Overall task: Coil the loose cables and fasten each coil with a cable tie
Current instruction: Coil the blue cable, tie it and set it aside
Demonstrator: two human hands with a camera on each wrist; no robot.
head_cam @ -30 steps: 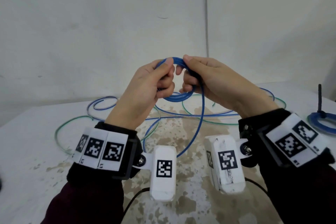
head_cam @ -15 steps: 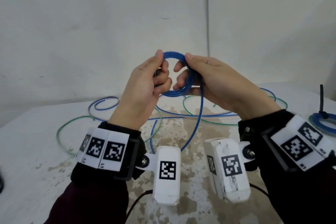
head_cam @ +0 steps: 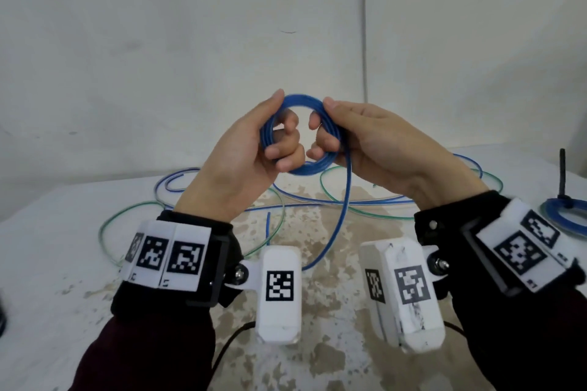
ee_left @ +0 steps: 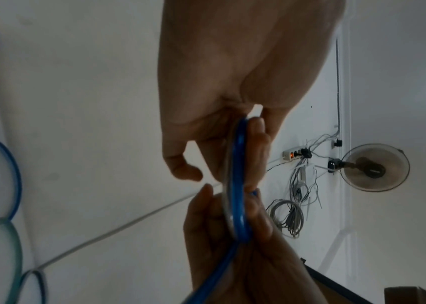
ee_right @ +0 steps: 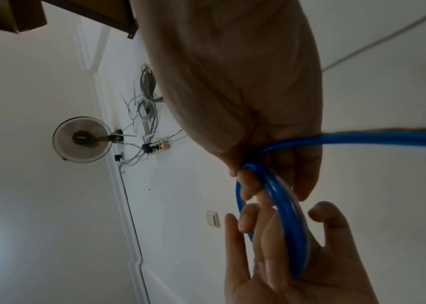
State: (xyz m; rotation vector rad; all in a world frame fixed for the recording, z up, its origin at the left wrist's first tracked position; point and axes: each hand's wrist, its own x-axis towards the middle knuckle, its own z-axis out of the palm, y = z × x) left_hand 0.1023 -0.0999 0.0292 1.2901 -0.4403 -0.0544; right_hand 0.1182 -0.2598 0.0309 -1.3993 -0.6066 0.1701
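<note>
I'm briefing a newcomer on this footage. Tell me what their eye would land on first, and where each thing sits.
First, the blue coil, held up at the centre of the head view, with the left hand gripping one side and the right hand the other. A blue tail hangs from it to the stained table, where loose blue and green cables sprawl behind the hands. At far right lies a finished coil with a black tie.

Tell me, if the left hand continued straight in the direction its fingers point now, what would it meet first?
Probably the right hand: the left hand points across the blue coil toward those fingers, close opposite. Depth is unclear.
</note>
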